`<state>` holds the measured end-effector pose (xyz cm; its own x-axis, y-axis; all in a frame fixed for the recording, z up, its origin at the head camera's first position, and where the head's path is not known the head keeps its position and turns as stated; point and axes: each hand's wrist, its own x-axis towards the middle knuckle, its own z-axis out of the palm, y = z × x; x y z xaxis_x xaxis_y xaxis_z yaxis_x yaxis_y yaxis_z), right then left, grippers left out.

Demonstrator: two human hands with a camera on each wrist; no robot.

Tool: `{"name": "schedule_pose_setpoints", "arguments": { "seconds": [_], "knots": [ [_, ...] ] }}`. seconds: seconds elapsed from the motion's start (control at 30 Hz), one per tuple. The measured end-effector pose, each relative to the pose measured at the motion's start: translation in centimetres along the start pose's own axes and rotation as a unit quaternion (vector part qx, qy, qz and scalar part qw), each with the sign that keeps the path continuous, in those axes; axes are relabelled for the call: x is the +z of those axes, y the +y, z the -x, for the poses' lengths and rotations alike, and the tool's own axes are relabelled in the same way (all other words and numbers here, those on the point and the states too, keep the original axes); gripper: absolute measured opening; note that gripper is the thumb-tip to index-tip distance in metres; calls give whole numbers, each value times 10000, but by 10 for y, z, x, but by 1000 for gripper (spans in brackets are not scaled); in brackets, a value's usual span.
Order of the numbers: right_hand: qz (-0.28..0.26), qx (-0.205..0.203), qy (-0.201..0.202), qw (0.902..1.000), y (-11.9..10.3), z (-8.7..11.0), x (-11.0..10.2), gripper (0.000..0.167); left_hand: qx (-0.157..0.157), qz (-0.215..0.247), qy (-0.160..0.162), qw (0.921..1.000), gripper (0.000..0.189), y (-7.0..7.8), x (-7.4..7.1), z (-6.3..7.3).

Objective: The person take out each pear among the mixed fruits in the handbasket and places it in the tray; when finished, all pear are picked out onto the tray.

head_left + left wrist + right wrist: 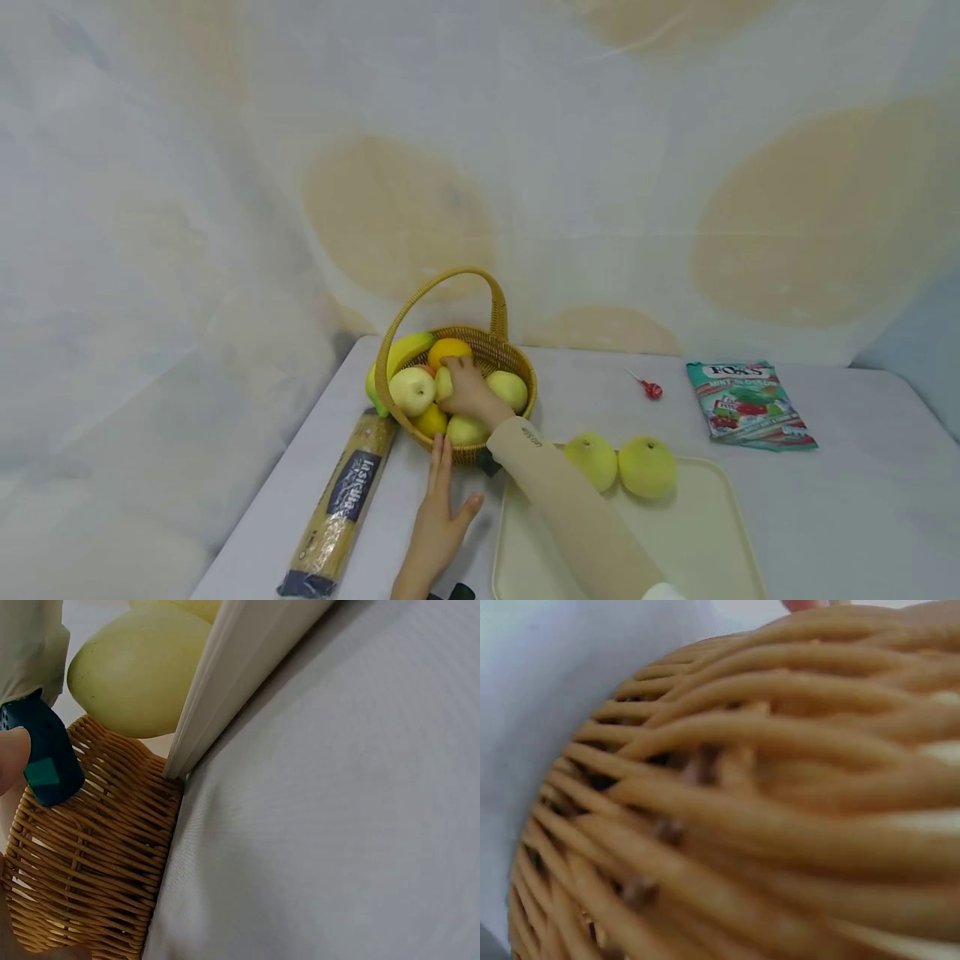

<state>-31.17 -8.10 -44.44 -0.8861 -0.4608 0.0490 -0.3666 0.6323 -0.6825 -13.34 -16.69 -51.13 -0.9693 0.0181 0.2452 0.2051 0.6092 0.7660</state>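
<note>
A woven basket [525, 367] with an arched handle holds several fruits. My right hand [467, 390] reaches into it, fingers and thumb bent round a yellow-green fruit [443, 383] that they partly hide. Around that hand lie a pale apple [411, 392], an orange [450, 350], bananas [405, 353], a yellow fruit [431, 421] and more yellow-green fruits [507, 389]. My left hand [441, 512] has its fingers extended, tips at the basket's near rim, thumb spread apart. In the right wrist view the basket weave [742, 787] blocks the hand. The left wrist view shows the basket's side [90, 847].
A cream tray [705, 542] with two yellow-green fruits [648, 467] stands right of the basket, under my right forearm. A pack of spaghetti [341, 500] lies at the left. Farther right are a red lollipop [652, 390] and a bag of Fox's candy [750, 404]. A cloth hangs behind.
</note>
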Motion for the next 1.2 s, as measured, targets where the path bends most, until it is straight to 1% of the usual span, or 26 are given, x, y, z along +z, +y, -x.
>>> {"name": "schedule_pose_setpoints", "arguments": {
  "seconds": [0.2,0.33,0.53,0.8,0.93,1.07,1.2],
  "knots": [
    [-193,-57,252,9995,4,2,1,76,19,-34,-13,10000,88,2,3,0],
    [-466,-49,457,9979,2,5,-4,77,11,-46,-77,10000,88,2,3,0],
    [-901,-126,713,9933,-1,11,-15,76,29,-110,-55,9999,88,3,2,0],
    [-1361,-190,1086,9845,0,16,-30,74,82,-142,5,9999,87,2,2,0],
    [-1550,-136,1184,9807,-3,21,-40,74,-54,-122,-34,9999,88,0,2,0],
    [-1686,-115,1355,9763,-1,26,-51,74,-156,-97,-107,9998,89,-1,2,0],
    [-1903,-171,1645,9677,4,32,-61,73,-113,-134,-56,9998,88,-1,2,1]
  ]
}}
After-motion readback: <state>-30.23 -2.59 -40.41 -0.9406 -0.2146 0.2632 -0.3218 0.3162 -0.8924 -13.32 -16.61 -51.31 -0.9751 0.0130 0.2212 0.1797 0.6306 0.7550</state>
